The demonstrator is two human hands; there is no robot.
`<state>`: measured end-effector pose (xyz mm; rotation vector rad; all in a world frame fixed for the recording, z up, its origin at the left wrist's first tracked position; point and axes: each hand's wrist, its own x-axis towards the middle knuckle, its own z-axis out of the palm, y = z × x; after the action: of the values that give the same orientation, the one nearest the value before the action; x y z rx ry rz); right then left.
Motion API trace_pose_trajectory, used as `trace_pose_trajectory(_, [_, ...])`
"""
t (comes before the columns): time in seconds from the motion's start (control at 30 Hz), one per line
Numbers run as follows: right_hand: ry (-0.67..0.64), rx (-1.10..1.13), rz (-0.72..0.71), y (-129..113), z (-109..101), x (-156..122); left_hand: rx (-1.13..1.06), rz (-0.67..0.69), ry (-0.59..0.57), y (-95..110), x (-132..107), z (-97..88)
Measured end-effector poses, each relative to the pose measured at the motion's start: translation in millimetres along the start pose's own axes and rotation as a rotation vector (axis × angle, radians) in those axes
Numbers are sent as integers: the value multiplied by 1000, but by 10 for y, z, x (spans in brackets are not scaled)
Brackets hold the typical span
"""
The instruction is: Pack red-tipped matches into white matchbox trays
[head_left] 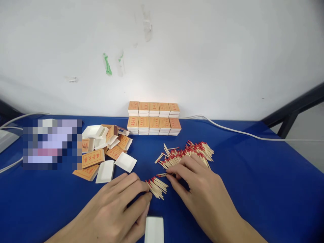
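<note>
Pinching a match or two [162, 174] between thumb and fingertips, the right hand [199, 182] rests beside the pile [187, 153]. The left hand [118, 202] curls at the left edge of a small bunch [157, 187], thumb and fingers close together; whether they grip any sticks, I cannot tell. Matches should be light, stiff and easily snapped (thin wood, by the look of it), best taken mid-stick, clear of the red heads. A white tray [154, 231] is on the table [240, 202] nearer the person. Trays [126, 162] and sleeves [93, 158] clutter the space beyond the left hand; stacked boxes [154, 124] stand by the wall [202, 67], out of the way.
</note>
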<state>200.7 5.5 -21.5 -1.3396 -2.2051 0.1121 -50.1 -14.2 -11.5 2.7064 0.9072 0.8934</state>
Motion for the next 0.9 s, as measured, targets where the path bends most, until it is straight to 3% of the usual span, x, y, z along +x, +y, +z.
trace_pose_trajectory(0.23, [6,9,7,-59,51,-13,-1,-3,5,-18,-27,22])
trace_pose_trajectory(0.47, [-19,164,76,-92,36,7,-3,8,28,-12,-42,31])
trace_pose_trajectory(0.63, [147,-4,31,-53,54,35,4,15,53,5,2,21])
trace_pose_trajectory(0.9, [144,-72,-6,-56,118,21,78,21,39,29,23,-19])
